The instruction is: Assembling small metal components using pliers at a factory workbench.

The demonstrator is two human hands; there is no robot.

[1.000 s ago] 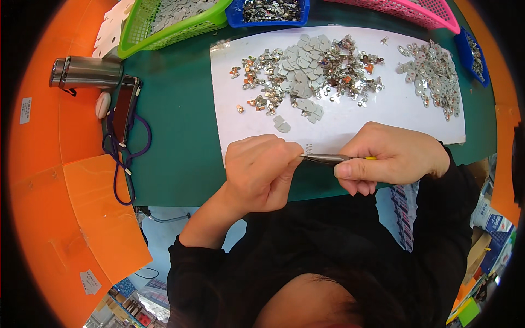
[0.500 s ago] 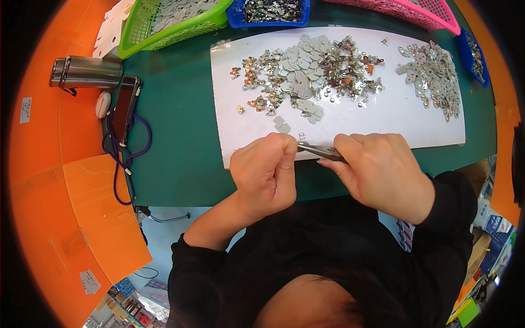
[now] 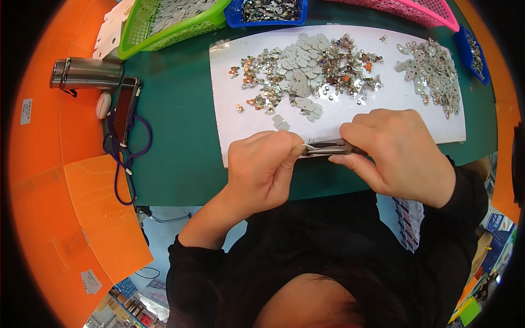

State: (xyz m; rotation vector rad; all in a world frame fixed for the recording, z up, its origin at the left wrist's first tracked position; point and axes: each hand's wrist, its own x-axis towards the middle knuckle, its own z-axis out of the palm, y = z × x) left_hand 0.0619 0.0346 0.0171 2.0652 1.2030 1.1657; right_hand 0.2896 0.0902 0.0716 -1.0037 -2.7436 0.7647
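My left hand point(image 3: 261, 169) is closed in a pinch on a small metal part point(image 3: 308, 146), mostly hidden by the fingertips. From the right, my right hand point(image 3: 402, 150) grips a pair of pliers point(image 3: 331, 148), whose jaws point left and meet that part. Both hands hover over the near edge of a white board point(image 3: 235, 128). Beyond them on the board lies a heap of flat grey plates point(image 3: 301, 65). Small shiny metal pieces, some copper-coloured, flank it at left point(image 3: 265, 76) and right point(image 3: 350, 68). A separate pile of silvery assembled pieces point(image 3: 432, 74) sits at the board's right.
Along the back stand a green basket point(image 3: 183, 38) of grey plates, a blue tray point(image 3: 266, 24) of metal bits and a pink basket point(image 3: 404, 13). Another blue tray point(image 3: 471, 54) is at far right. At left are a steel flask point(image 3: 90, 74) and a phone point(image 3: 126, 109) with a purple cord.
My right hand has shifted a little up and right with the pliers, and more of their jaws shows. The left hand stays nearly in place, still pinching.
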